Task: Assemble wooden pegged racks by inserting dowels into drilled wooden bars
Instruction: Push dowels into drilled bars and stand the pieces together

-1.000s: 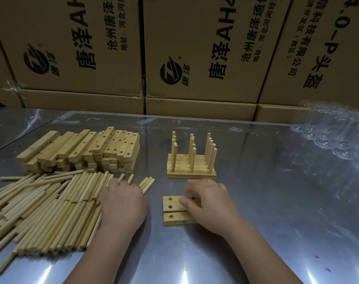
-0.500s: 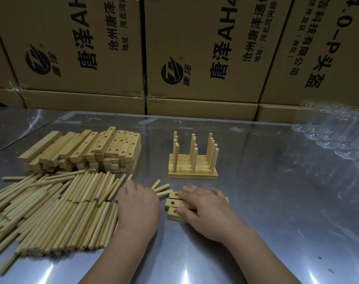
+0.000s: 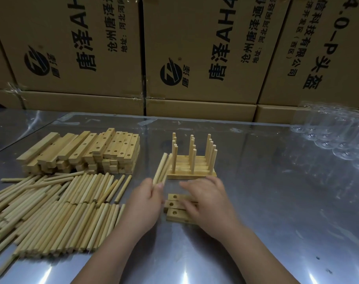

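Left hand (image 3: pixel 145 203) grips dowels (image 3: pixel 161 169) (jutting forward); right hand (image 3: pixel 207 199)'s fingers (image 3: pixel 191 184) cover drilled bars (image 3: pixel 175 211).

Dim light. White glare streaks on the metal table (image 3: pixel 277 201) below the fingers (image 3: pixel 191 184); right hand (image 3: pixel 207 199) slightly blurred; edges bowed.

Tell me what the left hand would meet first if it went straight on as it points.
Likely the finished rack: the dowels the left hand holds point at its left edge; depth is unclear.
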